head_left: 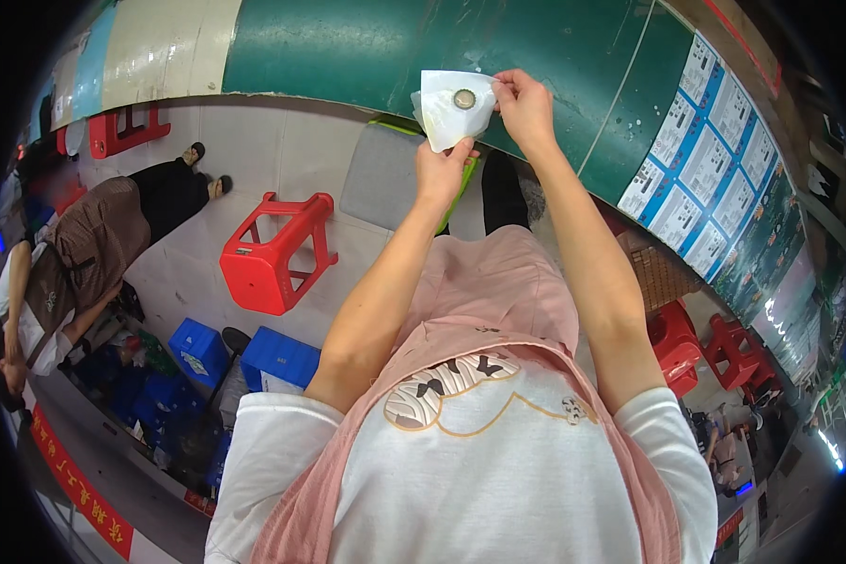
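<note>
White paper, round cap on it, at table edge.
Left hand below, pinching bottom corner; right hand pinching right edge; both closed on paper.

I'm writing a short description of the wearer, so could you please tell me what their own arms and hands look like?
The left hand and right hand are ungloved, and no watch or bracelet shows. The forearms are bare; plain white short sleeves end near the elbows.
</note>
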A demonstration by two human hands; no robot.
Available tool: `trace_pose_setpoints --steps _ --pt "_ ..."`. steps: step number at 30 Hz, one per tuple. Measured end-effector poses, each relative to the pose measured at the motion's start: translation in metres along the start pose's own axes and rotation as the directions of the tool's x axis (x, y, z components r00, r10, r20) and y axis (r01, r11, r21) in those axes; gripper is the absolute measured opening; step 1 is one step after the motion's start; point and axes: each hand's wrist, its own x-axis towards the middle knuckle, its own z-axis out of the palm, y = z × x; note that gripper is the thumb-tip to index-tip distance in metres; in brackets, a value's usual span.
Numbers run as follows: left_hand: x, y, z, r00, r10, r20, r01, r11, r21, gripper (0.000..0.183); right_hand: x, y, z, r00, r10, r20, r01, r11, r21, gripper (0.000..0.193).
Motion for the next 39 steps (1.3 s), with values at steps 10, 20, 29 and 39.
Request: trace_pose_setpoints --steps 10,20,29,39 --pt "0.002 0.018 -0.009 0.997 0.062 0.054 -0.053 0.986 -0.157 0.018 -0.001 -0.028 -0.010 0.999 0.003 -0.039 0.003 0.990 0.142 0.017" --pt "-0.043 0.076 -0.009 0.997 0.026 0.078 -0.004 0.964 -0.265 0.021 -0.023 -0.075 -0.058 1.000 0.022 0.016 -0.026 0.923 0.383 0.017" --pt "-0.102 0.112 -0.001 0.997 0.078 -0.014 -0.079 0.984 -0.157 0.020 -0.063 -0.109 -0.107 0.977 0.023 0.214 -0.140 0.821 0.554 0.015" --pt "-0.211 0.124 0.011 0.980 0.111 0.165 -0.085 0.983 -0.160 0.021 -0.168 -0.128 -0.171 0.994 0.000 0.109 -0.074 0.733 0.676 0.014"
